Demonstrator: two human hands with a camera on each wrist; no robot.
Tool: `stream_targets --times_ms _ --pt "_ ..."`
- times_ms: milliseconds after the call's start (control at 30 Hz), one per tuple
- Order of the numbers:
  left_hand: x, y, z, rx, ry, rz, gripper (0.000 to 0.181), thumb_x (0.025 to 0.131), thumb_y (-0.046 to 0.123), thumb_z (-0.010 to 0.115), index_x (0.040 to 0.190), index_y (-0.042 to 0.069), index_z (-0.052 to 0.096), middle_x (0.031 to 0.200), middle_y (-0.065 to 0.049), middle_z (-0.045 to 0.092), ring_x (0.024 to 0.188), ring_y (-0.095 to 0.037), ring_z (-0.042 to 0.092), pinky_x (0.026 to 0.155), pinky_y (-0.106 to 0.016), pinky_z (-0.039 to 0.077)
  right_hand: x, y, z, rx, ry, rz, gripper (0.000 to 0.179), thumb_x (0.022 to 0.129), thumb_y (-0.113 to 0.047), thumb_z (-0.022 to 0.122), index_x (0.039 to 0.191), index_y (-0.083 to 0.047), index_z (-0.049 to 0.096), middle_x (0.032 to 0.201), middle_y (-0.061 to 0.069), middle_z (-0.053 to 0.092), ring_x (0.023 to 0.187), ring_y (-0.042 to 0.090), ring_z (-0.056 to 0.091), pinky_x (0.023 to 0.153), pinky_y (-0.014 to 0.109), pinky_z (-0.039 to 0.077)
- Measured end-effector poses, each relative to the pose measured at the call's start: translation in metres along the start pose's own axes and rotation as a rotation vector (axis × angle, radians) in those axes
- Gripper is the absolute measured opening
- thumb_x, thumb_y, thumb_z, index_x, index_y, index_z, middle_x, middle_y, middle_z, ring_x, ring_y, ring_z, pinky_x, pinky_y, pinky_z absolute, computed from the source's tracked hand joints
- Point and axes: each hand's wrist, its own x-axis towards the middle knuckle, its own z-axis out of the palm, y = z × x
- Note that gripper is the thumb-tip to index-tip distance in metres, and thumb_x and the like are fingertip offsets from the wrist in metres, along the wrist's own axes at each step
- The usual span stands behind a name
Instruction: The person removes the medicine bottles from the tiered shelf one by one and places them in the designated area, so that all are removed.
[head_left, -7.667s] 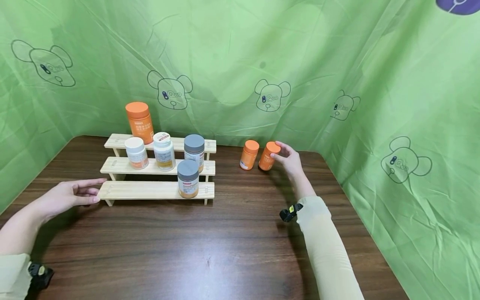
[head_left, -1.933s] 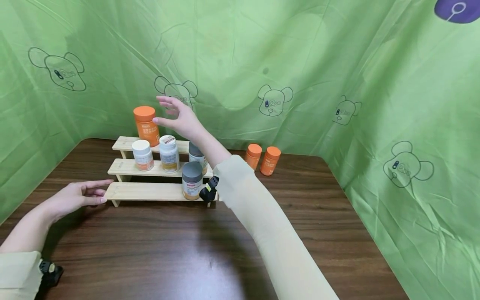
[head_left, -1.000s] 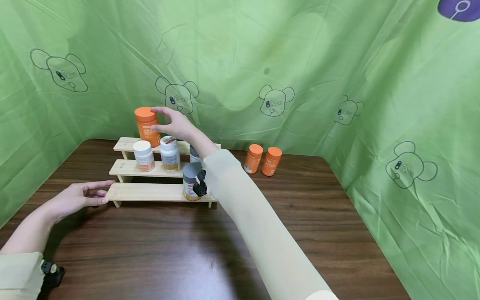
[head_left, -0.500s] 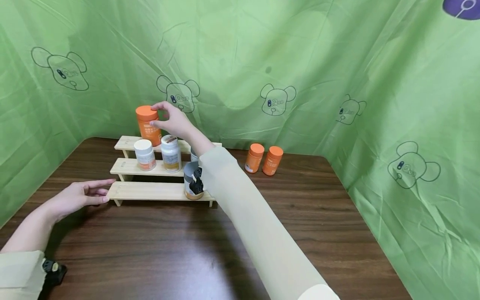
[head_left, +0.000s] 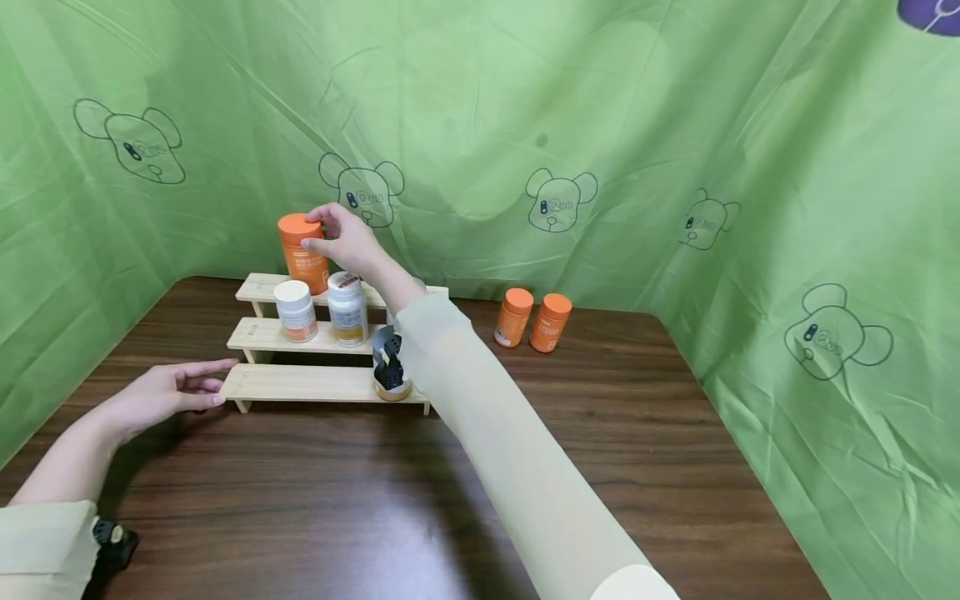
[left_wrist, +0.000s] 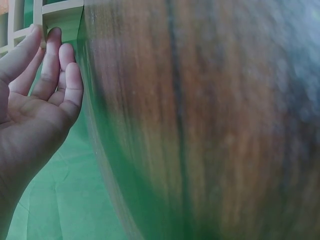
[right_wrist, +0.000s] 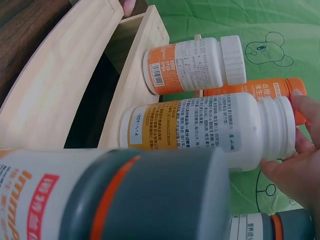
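Note:
On the top step of a three-tier wooden display rack stands a large orange pill bottle with an orange lid. My right hand grips it near the lid, thumb on the front and fingers at the lid's right edge. In the right wrist view, a white bottle partly hides this orange bottle. My left hand pinches the left end of the lowest step between thumb and index finger. In the left wrist view, the left hand has its fingertips at the rack's end.
Two white bottles, one shorter and one taller, stand on the middle step. A grey-lidded bottle is on the lowest step, partly behind my wrist camera; another sits behind it. Two small orange bottles stand farther right on the table.
My right hand has moved from a small orange bottle at the right to the large one on the rack and closed on its lid area. The left hand stays at the rack.

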Motion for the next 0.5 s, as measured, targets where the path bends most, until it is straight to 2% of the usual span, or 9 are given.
stream_targets --times_ms 300,500 --pt "0.0016 -0.0014 -0.0020 -0.005 0.005 -0.003 0.066 0.088 0.026 0.068 0.142 0.001 0.039 0.112 -0.016 0.064 0.090 0.005 0.058 0.072 -0.019 0.047 -0.0012 -0.0024 0.0008 -0.011 0.039 0.014 0.033 0.084 -0.017 0.072 0.114 -0.015 0.056 0.116 -0.002 0.058 0.100 0.010 0.057 0.079 0.017 0.045" --pt "0.0010 -0.0030 -0.0013 -0.008 0.003 -0.011 0.066 0.088 0.026 0.068 0.142 0.001 0.039 0.113 -0.017 0.063 0.090 0.006 0.057 0.073 -0.019 0.047 -0.0017 -0.0010 0.0035 0.033 0.053 0.017 0.033 0.084 -0.014 0.072 0.112 -0.015 0.055 0.113 -0.002 0.057 0.099 0.010 0.058 0.078 0.017 0.045"
